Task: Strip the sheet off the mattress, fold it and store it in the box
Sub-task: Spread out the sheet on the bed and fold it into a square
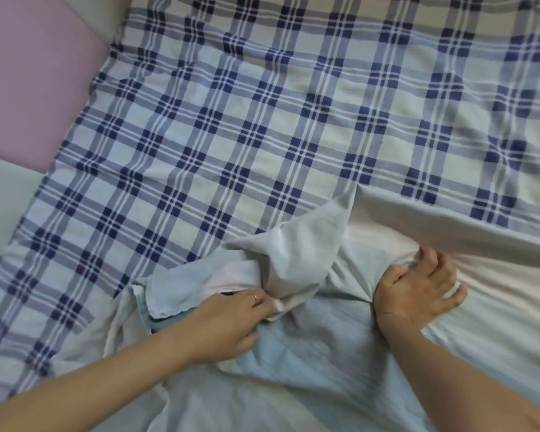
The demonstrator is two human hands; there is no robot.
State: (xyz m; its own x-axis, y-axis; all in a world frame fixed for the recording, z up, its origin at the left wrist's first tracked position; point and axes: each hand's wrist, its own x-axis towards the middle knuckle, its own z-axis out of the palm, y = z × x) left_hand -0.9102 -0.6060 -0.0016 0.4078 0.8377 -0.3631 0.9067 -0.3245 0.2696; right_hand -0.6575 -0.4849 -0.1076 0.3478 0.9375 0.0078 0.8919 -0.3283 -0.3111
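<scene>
Right now both of the person's hands are busy in the sheet [309, 353], a pale cloth with faint blue, pink and white bands, which lies bunched across the lower middle and lower right of the frame. The left hand [231, 325], a ring [255, 299] on one finger, comes in from the lower left. Its grip is holding a gathered wad of the sheet, the fingertips tucked into the folds just below centre. Above that wad the cloth stands up in a loose, crumpled peak.

The right hand [418, 291] enters from the lower right, and its grip is holding the sheet too: the fingers are curled round a fistful, and creases fan out from the fist across the fabric. A long edge of the sheet is turned over, running from the centre out to the right edge of the frame and showing a plain greyish-white underside.

Beneath it all, filling the upper and left parts of the frame, lies a plaid cover [262, 120] in navy, light blue and cream, spread fairly flat on the bed with a few soft wrinkles at upper right. The sheet rests on top of this cover and hides only its lower right part. Along the left edge a pink padded panel [28, 82] sits above a pale green panel [0, 198], both touching the side of the plaid cover.
</scene>
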